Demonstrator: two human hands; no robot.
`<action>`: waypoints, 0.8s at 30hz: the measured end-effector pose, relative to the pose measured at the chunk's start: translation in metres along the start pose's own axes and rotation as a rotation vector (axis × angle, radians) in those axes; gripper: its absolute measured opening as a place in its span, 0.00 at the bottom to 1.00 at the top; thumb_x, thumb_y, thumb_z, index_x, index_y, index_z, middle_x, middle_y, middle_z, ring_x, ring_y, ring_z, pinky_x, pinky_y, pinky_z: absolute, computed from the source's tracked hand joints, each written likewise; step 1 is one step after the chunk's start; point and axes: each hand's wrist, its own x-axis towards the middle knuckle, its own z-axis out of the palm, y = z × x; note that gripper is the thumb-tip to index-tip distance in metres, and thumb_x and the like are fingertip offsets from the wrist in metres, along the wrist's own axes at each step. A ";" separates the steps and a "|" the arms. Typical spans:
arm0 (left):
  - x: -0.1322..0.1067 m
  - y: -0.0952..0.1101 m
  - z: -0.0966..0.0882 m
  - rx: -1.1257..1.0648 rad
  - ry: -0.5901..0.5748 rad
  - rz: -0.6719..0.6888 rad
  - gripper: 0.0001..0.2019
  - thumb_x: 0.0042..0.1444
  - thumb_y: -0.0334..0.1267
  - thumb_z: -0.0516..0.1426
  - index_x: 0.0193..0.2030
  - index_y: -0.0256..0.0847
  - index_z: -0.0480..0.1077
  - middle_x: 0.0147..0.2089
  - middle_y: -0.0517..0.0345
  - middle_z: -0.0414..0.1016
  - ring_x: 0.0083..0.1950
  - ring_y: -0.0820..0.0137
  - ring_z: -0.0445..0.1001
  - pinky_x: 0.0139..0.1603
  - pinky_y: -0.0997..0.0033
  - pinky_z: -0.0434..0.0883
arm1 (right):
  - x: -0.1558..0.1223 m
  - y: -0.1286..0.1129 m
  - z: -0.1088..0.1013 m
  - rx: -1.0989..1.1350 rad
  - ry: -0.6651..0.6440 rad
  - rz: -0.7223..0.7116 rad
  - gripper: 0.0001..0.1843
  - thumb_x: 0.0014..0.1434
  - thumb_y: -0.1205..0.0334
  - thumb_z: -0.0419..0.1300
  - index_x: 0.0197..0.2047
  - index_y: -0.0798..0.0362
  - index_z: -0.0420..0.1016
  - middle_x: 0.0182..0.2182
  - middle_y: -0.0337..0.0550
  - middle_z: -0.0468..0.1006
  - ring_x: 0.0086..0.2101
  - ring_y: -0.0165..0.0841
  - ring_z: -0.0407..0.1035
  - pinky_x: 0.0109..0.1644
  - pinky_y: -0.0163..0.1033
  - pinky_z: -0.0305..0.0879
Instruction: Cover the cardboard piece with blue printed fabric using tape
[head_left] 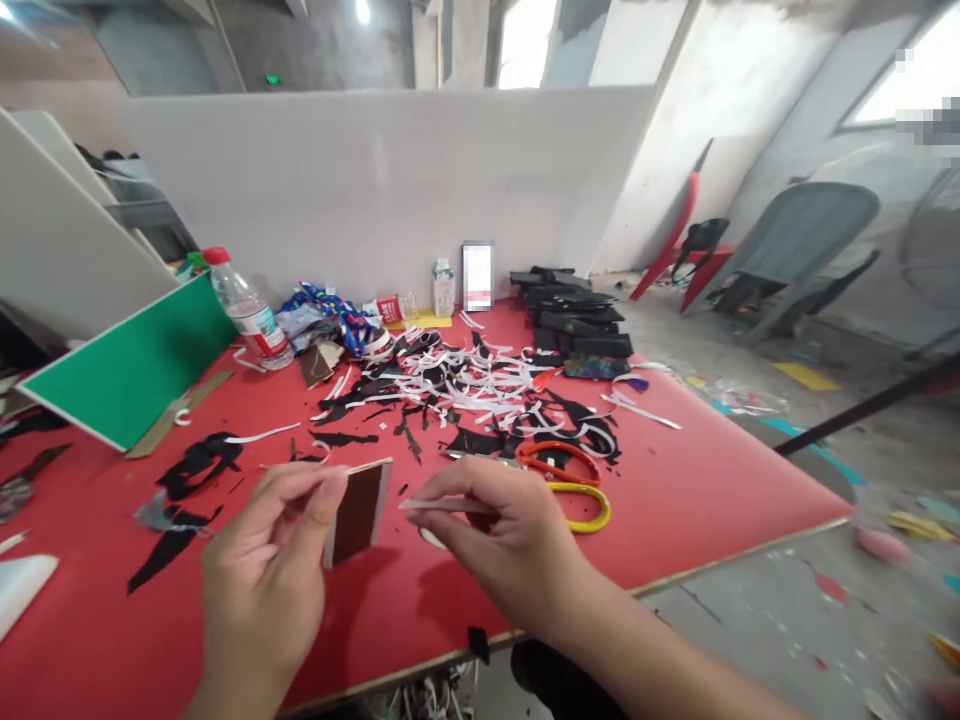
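Observation:
My left hand (270, 560) pinches a small flat dark brown rectangular panel (358, 515) with pale edges, held upright above the red table. Close by on its right, my right hand (502, 530) is closed, thumb and fingers pressed on a thin whitish strip (431, 505) whose tip points at the panel without touching it. Fingers hide the rest of that strip. Just behind the right hand lie scissors with an orange handle loop (559, 462) and a yellow handle loop (589, 508). A small white piece (432, 538) shows partly below the right fingers.
White and black scraps (465, 380) are heaped mid-table (675, 500). A stack of black pieces (577, 315) is at the back right. Further left stand a red-capped bottle (251, 315) and a green board (142, 360). A carton (443, 290) and a lit phone (478, 275) stand at the back.

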 end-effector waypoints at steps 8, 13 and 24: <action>0.004 -0.005 0.004 -0.066 -0.029 -0.208 0.18 0.57 0.57 0.67 0.41 0.45 0.75 0.32 0.58 0.82 0.32 0.65 0.81 0.36 0.69 0.79 | -0.001 -0.006 0.005 0.021 -0.067 -0.042 0.07 0.67 0.64 0.66 0.42 0.48 0.87 0.34 0.41 0.84 0.33 0.31 0.77 0.39 0.36 0.73; -0.002 -0.005 0.016 -0.267 -0.172 -0.481 0.32 0.52 0.57 0.71 0.60 0.45 0.73 0.44 0.52 0.87 0.44 0.57 0.87 0.43 0.63 0.83 | 0.002 0.000 0.008 0.090 -0.062 -0.060 0.07 0.64 0.64 0.70 0.44 0.45 0.89 0.33 0.40 0.87 0.32 0.32 0.80 0.39 0.35 0.75; -0.018 0.001 0.022 -0.317 -0.365 -0.472 0.23 0.59 0.55 0.67 0.52 0.39 0.79 0.47 0.50 0.86 0.46 0.58 0.85 0.45 0.65 0.83 | -0.001 0.003 0.015 0.256 -0.032 0.184 0.05 0.60 0.58 0.72 0.37 0.49 0.85 0.35 0.42 0.88 0.36 0.37 0.84 0.40 0.39 0.80</action>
